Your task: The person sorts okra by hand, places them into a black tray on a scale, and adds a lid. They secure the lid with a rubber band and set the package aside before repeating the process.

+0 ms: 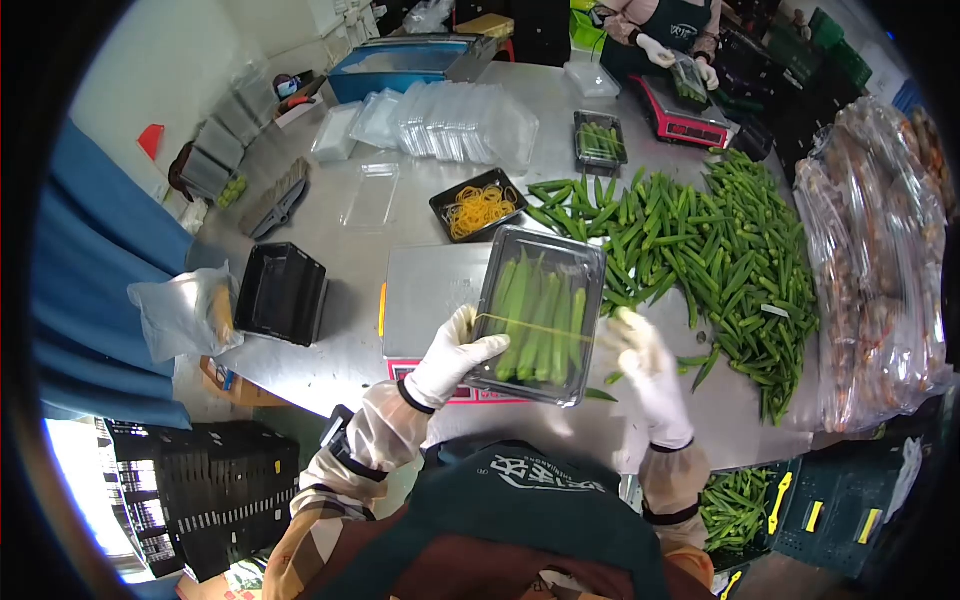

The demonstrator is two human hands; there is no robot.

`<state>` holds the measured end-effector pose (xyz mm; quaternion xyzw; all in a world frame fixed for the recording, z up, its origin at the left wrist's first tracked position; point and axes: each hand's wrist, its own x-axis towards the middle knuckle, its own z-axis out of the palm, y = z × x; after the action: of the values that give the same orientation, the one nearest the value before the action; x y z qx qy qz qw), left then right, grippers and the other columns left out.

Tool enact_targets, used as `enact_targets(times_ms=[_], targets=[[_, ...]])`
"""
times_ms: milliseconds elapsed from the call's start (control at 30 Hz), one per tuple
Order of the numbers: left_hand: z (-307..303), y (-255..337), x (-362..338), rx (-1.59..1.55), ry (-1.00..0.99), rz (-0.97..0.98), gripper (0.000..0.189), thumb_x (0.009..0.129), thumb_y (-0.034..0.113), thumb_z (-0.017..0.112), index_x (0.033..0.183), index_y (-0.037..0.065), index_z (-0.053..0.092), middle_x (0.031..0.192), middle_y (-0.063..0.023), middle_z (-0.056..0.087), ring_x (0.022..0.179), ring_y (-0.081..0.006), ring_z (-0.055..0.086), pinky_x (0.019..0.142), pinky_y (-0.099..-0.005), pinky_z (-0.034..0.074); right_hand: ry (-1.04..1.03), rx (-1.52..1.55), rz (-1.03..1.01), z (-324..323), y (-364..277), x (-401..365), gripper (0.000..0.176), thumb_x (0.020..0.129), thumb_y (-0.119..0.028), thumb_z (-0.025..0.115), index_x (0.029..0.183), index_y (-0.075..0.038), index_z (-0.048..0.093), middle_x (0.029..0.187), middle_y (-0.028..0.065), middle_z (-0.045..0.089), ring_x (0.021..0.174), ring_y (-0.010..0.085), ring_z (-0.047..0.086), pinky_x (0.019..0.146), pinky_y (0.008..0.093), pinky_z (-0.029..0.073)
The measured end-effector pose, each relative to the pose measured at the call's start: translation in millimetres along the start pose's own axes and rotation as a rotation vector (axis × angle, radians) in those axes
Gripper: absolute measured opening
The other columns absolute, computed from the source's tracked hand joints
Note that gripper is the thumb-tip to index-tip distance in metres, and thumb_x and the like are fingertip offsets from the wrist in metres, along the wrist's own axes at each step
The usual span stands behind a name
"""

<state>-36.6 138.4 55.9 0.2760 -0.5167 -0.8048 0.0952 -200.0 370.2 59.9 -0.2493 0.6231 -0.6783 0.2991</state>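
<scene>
My left hand [450, 362], in a white glove, grips the left side of a black tray with a clear lid [546, 250]. Okra pods [540, 320] lie lengthwise inside it. A yellow rubber band [530, 326] stretches across the lid towards my right hand [645, 362], also gloved, whose closed fingers are smeared by motion at the tray's right edge. The tray is held tilted over a scale [432, 285] with a red front. Just behind it, a black tray [442, 205] holds a heap of yellow rubber bands [480, 210].
Loose okra [720, 260] covers the table's right side, beside bulky plastic bags [870, 280]. Empty black trays [280, 292] stand left; clear lids [460, 125] are stacked behind. A packed okra tray [600, 143] sits farther back. Across the table, a person [675, 40] handles a pack over another scale [690, 125].
</scene>
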Motion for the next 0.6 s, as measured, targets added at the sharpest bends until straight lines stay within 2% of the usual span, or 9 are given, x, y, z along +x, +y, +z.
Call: enact_targets(times_ms=[67, 200, 233, 333, 400, 433, 467, 533, 600], targets=[[13.0, -8.5, 29.1, -0.025, 0.038, 0.088, 0.028, 0.086, 0.012, 0.073, 0.105, 0.006, 0.055, 0.079, 0.0022, 0.06, 0.063, -0.004, 0.053, 0.058, -0.0208, 0.046, -0.038, 0.134, 0.062, 13.0, 37.4, 16.7, 0.048, 0.096, -0.015, 0.055, 0.138, 0.003, 0.04, 0.129, 0.0175, 0.056, 0.11, 0.0277, 0.061, 0.089, 0.0401, 0.054], [-10.6, -9.0, 75.6, 0.086, -0.04, 0.236, 0.034, 0.09, 0.014, 0.069, 0.118, 0.007, 0.052, 0.109, -0.0036, 0.058, 0.093, -0.009, 0.056, 0.079, -0.0255, 0.049, -0.07, 0.485, 0.324, 14.5, 44.6, 74.1, 0.043, 0.094, -0.015, 0.057, 0.133, 0.001, 0.047, 0.121, 0.0161, 0.06, 0.102, 0.0289, 0.064, 0.079, 0.0454, 0.058], [-21.4, 8.6, 72.8, 0.064, -0.009, 0.214, 0.043, 0.093, 0.017, 0.066, 0.13, 0.009, 0.047, 0.124, -0.0054, 0.052, 0.11, -0.0122, 0.052, 0.091, -0.0283, 0.047, -0.048, 0.54, 0.345, 0.6, 56.5, 93.4, 0.042, 0.093, -0.015, 0.058, 0.132, -0.001, 0.048, 0.12, 0.0144, 0.06, 0.103, 0.028, 0.063, 0.077, 0.0459, 0.058], [-105.7, 37.6, 83.2, 0.381, 0.405, 0.509, 0.052, 0.092, 0.013, 0.066, 0.138, 0.007, 0.042, 0.131, -0.0081, 0.051, 0.119, -0.0166, 0.049, 0.097, -0.0304, 0.044, 0.081, 0.68, 0.426, -36.9, 88.2, 154.0, 0.026, 0.091, -0.016, 0.061, 0.114, -0.005, 0.056, 0.112, 0.0105, 0.061, 0.099, 0.0269, 0.063, 0.075, 0.0456, 0.057], [-187.3, 43.1, 79.4, 0.401, 0.73, 0.663, 0.052, 0.089, 0.007, 0.065, 0.136, 0.005, 0.043, 0.125, -0.0085, 0.053, 0.115, -0.0183, 0.05, 0.1, -0.0312, 0.041, 0.182, 0.679, 0.35, -53.1, 101.5, 196.1, 0.026, 0.09, -0.019, 0.063, 0.111, -0.005, 0.055, 0.109, 0.0097, 0.061, 0.1, 0.0267, 0.063, 0.076, 0.0453, 0.057], [-224.9, 56.9, 64.5, 0.527, 0.86, 0.503, 0.051, 0.089, 0.007, 0.065, 0.135, 0.001, 0.044, 0.126, -0.01, 0.053, 0.117, -0.0192, 0.049, 0.103, -0.0317, 0.038, 0.174, 0.672, 0.311, -61.0, 105.6, 219.8, 0.027, 0.09, -0.021, 0.064, 0.111, -0.006, 0.054, 0.109, 0.0099, 0.061, 0.1, 0.027, 0.063, 0.078, 0.045, 0.057], [-276.5, 47.4, 56.7, 0.758, 1.022, 0.653, 0.052, 0.09, 0.009, 0.064, 0.136, -0.003, 0.043, 0.132, -0.0127, 0.052, 0.118, -0.0217, 0.051, 0.104, -0.0328, 0.038, 0.226, 0.653, 0.267, -64.2, 102.4, 243.5, 0.029, 0.091, -0.022, 0.063, 0.112, -0.004, 0.054, 0.108, 0.011, 0.062, 0.099, 0.0269, 0.063, 0.079, 0.045, 0.057], [-343.2, 31.5, 29.1, 0.831, 1.244, 0.596, 0.047, 0.095, 0.018, 0.059, 0.134, -0.005, 0.045, 0.135, -0.0168, 0.052, 0.117, -0.0268, 0.055, 0.103, -0.0318, 0.038, 0.185, 0.743, 0.095, -62.0, 90.0, 288.3, 0.04, 0.093, -0.027, 0.063, 0.12, -0.001, 0.049, 0.12, 0.0158, 0.056, 0.112, 0.0313, 0.057, 0.09, 0.0479, 0.053], [-412.8, 2.6, 2.7, 1.226, 1.296, 0.454, 0.042, 0.099, 0.028, 0.051, 0.122, -0.006, 0.056, 0.115, -0.0226, 0.064, 0.101, -0.0324, 0.063, 0.094, -0.0332, 0.045, 0.132, 0.639, 0.069, -55.8, 76.2, 319.8, 0.063, 0.093, -0.043, 0.061, 0.134, 0.002, 0.042, 0.135, 0.0166, 0.05, 0.13, 0.0309, 0.044, 0.107, 0.0497, 0.04]])
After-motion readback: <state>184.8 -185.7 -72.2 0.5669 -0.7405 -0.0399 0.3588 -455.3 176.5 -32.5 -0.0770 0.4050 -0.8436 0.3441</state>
